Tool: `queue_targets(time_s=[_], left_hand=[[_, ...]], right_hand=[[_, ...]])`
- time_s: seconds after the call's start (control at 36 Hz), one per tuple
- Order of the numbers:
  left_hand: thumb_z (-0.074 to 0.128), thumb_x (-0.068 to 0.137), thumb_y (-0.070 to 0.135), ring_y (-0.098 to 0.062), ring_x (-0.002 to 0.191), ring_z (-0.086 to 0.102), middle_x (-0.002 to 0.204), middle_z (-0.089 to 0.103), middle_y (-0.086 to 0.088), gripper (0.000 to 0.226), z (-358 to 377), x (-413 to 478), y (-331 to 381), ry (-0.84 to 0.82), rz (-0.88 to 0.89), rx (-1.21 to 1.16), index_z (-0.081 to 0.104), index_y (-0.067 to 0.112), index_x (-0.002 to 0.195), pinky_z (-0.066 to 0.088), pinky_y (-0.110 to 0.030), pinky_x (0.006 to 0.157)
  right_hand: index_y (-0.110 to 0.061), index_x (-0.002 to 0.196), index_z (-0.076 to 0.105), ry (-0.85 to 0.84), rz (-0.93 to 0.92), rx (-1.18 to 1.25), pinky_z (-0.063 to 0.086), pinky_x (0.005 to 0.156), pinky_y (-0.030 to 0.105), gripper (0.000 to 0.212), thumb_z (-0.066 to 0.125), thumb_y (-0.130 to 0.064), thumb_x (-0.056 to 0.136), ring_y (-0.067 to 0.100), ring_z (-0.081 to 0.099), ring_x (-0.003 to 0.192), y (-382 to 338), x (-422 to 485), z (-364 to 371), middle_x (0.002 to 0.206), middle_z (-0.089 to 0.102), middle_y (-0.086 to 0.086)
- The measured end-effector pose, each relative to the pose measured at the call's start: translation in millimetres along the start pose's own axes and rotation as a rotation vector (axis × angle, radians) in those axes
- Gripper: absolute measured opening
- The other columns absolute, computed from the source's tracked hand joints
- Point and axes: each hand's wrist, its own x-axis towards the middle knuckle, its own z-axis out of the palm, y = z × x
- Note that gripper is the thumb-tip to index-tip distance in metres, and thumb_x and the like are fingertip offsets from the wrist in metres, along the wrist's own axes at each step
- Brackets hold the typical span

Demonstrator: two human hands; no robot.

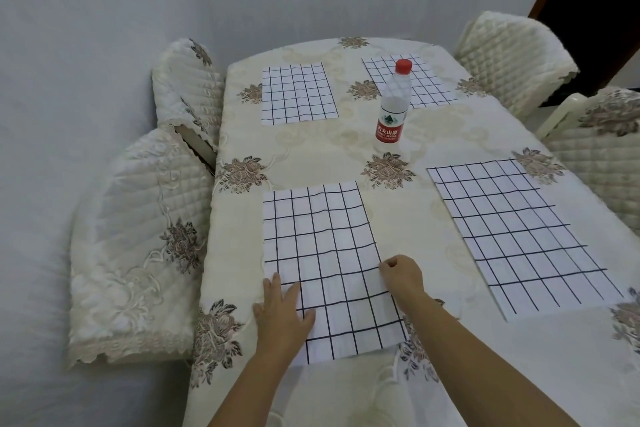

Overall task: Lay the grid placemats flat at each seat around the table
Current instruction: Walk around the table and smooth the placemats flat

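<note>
looks nearly done: far-left mat [298,94], far-right mat [433,83] and near-right mat [519,232] all lie flat on the table [415,149] by their chairs. the near-left mat [322,253] is down too, left hand [282,319] spread flat on its near corner, right hand [403,277] curled and seemingly pinching its right edge. i'd guess only straightening this one is left.

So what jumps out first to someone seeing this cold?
Both hands on the near-left placemat: left hand flat on its near corner, right hand pinching its right edge. The far-left placemat, far-right placemat and near-right placemat lie flat on the floral tablecloth, a red-capped water bottle upright between them.
</note>
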Motion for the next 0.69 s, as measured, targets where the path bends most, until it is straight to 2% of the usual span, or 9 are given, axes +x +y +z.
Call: queue_targets(time_s=[0.06,0.14,0.22,0.31,0.42,0.69], left_hand=[[0.044,0.094,0.042,-0.025,0.144,-0.013,0.156,-0.012,-0.008,0.056,0.4,1.5,0.2,0.000,0.000,0.010,0.026,0.024,0.144,0.004,-0.049,0.114],[0.042,0.094,0.043,-0.024,0.143,-0.015,0.156,-0.013,-0.007,0.057,1.1,3.2,-0.5,0.000,0.006,0.021,0.023,0.024,0.145,0.002,-0.048,0.115],[0.042,0.095,0.042,-0.024,0.143,-0.015,0.156,-0.012,-0.007,0.057,1.6,5.7,-1.0,0.009,0.021,0.031,0.023,0.024,0.145,0.002,-0.048,0.115],[0.043,0.094,0.042,-0.024,0.143,-0.015,0.157,-0.012,-0.007,0.057,1.4,8.7,-0.8,0.013,0.022,0.028,0.024,0.024,0.145,0.002,-0.048,0.115],[0.043,0.095,0.041,-0.023,0.144,-0.014,0.157,-0.011,-0.006,0.056,0.4,11.0,-0.3,0.017,0.028,0.018,0.024,0.024,0.145,0.002,-0.048,0.115],[0.042,0.095,0.041,-0.023,0.144,-0.013,0.157,-0.010,-0.006,0.056,0.8,14.7,-1.0,0.040,0.048,0.047,0.024,0.024,0.145,0.002,-0.048,0.115]], right_hand=[[0.013,0.087,0.063,0.013,-0.017,-0.009,0.032,0.054,0.025,0.030,0.048,-0.012,0.093,0.019,0.047,0.064,2.4,2.7,0.5,0.080,0.064,0.024],[0.005,0.076,0.062,0.024,-0.023,-0.020,0.030,0.051,0.026,0.028,0.049,-0.012,0.093,0.019,0.043,0.061,3.7,5.8,1.3,0.070,0.054,0.016],[0.007,0.087,0.065,0.029,-0.018,0.009,0.031,0.048,0.021,0.026,0.049,-0.014,0.093,0.019,0.048,0.068,5.0,8.8,1.9,0.079,0.061,0.017],[0.002,0.087,0.065,0.025,-0.026,0.019,0.031,0.048,0.020,0.024,0.048,-0.014,0.094,0.019,0.050,0.069,4.7,10.8,2.2,0.072,0.057,0.007],[-0.001,0.086,0.063,0.030,-0.023,0.018,0.031,0.048,0.020,0.022,0.048,-0.015,0.094,0.013,0.046,0.060,3.8,13.8,2.4,0.067,0.054,0.003],[-0.001,0.100,0.064,0.046,-0.024,0.027,0.035,0.060,0.024,0.023,0.048,-0.016,0.093,0.018,0.052,0.078,3.0,14.9,2.8,0.085,0.060,0.006]])
